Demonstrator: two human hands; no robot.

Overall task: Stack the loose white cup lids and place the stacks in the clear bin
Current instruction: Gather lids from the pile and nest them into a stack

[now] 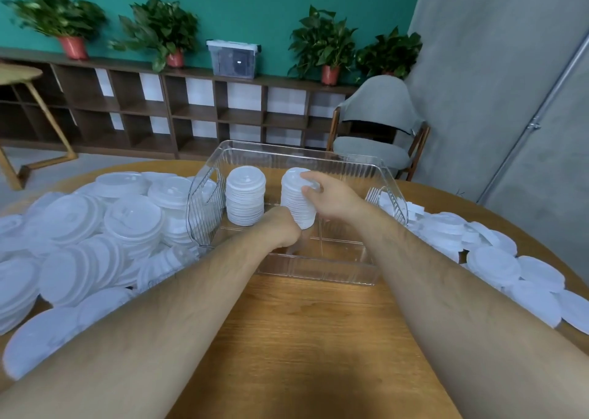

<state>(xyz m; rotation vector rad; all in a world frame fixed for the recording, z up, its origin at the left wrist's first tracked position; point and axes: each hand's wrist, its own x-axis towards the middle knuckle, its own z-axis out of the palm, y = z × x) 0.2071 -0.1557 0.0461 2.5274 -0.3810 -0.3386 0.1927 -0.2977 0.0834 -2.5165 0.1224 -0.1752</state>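
Inside clear bin, held stack sits at 3 o'clock of the placed stack, slightly tilted, base contact with floor unclear. Grip: right hand curled over its top, left hand curled round its base. Suggest: seat base flat first, square it upright, release bottom hand then top so it can't topple. Lids thin, white, nested tight, rims reading as fine ridges. Remaining loose lids heaped at 9 and 3 o'clock of bin

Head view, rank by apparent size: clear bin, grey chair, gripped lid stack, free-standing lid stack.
1. clear bin
2. grey chair, though it sits farther back
3. gripped lid stack and free-standing lid stack: they look alike, so no ranking
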